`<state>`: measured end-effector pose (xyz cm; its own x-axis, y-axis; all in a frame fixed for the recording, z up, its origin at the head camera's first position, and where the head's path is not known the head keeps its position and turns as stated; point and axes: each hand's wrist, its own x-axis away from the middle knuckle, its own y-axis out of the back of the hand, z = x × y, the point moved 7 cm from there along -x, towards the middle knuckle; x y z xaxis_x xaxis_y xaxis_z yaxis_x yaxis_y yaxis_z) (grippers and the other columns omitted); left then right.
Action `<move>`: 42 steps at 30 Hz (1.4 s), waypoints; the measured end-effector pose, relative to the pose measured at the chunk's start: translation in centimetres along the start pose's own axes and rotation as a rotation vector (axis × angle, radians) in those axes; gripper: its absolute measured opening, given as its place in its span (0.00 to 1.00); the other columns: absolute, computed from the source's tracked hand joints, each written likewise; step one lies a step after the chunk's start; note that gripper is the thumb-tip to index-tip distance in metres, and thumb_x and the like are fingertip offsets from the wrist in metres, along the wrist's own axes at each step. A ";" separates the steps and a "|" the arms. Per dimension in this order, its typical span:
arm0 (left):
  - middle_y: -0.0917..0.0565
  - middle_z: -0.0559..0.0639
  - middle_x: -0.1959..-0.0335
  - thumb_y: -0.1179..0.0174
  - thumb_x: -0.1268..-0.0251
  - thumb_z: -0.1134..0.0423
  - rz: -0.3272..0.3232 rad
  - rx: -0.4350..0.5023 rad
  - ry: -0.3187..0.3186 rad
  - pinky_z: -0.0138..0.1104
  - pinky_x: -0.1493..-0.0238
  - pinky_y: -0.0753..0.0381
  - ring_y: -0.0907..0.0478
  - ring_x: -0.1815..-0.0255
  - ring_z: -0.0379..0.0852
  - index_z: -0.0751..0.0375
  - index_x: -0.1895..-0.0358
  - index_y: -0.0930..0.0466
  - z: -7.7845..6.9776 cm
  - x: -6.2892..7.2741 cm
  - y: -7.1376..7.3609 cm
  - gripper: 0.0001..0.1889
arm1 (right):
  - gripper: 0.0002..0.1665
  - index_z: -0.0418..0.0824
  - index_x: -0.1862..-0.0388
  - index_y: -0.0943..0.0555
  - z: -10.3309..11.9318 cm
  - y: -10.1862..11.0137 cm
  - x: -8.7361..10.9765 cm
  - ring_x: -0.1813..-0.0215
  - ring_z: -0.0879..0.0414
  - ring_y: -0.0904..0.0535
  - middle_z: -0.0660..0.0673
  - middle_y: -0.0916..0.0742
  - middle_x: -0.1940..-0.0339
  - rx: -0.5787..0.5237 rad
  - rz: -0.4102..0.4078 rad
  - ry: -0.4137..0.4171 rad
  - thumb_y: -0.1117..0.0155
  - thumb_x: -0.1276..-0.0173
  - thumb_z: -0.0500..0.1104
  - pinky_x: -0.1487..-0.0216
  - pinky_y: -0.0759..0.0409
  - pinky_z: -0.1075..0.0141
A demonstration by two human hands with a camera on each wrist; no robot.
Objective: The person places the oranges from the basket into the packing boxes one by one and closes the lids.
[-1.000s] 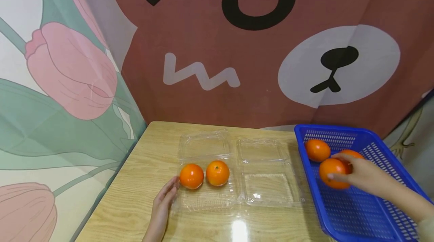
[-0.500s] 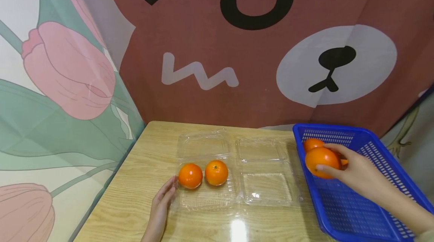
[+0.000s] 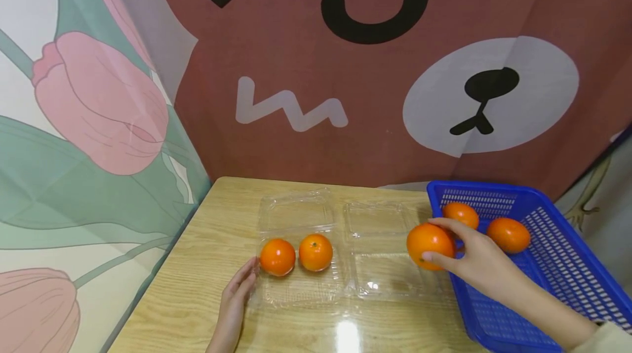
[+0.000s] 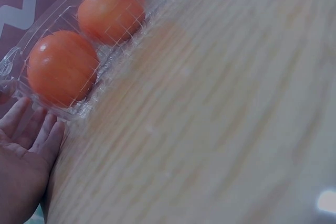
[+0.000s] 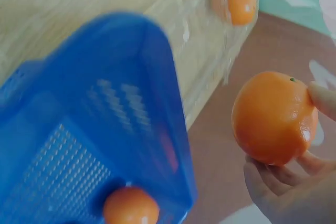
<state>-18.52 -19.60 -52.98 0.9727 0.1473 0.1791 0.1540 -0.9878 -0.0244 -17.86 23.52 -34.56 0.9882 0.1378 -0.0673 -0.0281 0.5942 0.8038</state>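
Observation:
An orange [image 3: 430, 246] is gripped between the thumb and fingers of my right hand [image 3: 476, 257], over the basket's left rim and the right edge of the second clear box. In the right wrist view the held orange [image 5: 274, 118] shows a small green stem spot. My left hand [image 3: 236, 298] has its fingertips at the left side of a clear plastic clamshell box [image 3: 301, 290], fingers nearly straight. Two oranges sit side by side in that box, the left orange [image 3: 277, 257] and the right orange [image 3: 316, 252]. The left wrist view shows the left hand [image 4: 26, 156] against the box's corner.
A second clear clamshell box [image 3: 387, 276], lid laid back, stands right of the first. The blue basket [image 3: 461, 314] at the table's right holds an orange [image 3: 508, 235] and another orange [image 3: 461, 214]. A curtain [image 3: 375, 150] with a bear print hangs behind the table [image 3: 187, 270].
My right hand has carried the orange leftward from inside the basket to its left rim, uncovering the oranges behind. The left hand stays at the box.

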 end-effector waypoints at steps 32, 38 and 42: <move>0.34 0.60 0.27 0.49 0.23 0.52 0.010 0.007 -0.018 0.19 0.45 0.30 0.28 0.43 0.25 0.67 0.27 0.36 -0.1 0.1 0.0 0.29 | 0.36 0.46 0.40 0.21 7.9 -9.6 -1.4 0.53 0.53 0.20 0.46 0.17 0.42 -0.182 0.074 -0.006 0.19 0.48 0.52 0.53 0.18 0.53; 0.35 0.58 0.26 0.49 0.23 0.52 0.015 0.005 -0.002 0.19 0.45 0.30 0.28 0.44 0.24 0.65 0.26 0.37 0.0 0.1 0.0 0.30 | 0.36 0.44 0.39 0.22 9.3 -11.4 -1.7 0.44 0.47 0.21 0.45 0.18 0.40 -0.193 0.118 0.031 0.21 0.46 0.53 0.46 0.21 0.46; 0.35 0.59 0.26 0.50 0.22 0.52 0.015 0.004 -0.001 0.19 0.45 0.30 0.28 0.41 0.27 0.66 0.26 0.38 0.0 0.1 0.0 0.30 | 0.37 0.41 0.38 0.23 9.8 -12.3 -2.0 0.42 0.44 0.21 0.42 0.19 0.39 -0.198 0.135 0.062 0.22 0.44 0.53 0.44 0.22 0.45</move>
<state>-18.40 -19.60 -52.93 0.9751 0.1324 0.1779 0.1401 -0.9896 -0.0313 -17.98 8.17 -38.50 0.9624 0.2716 -0.0081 -0.1946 0.7096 0.6772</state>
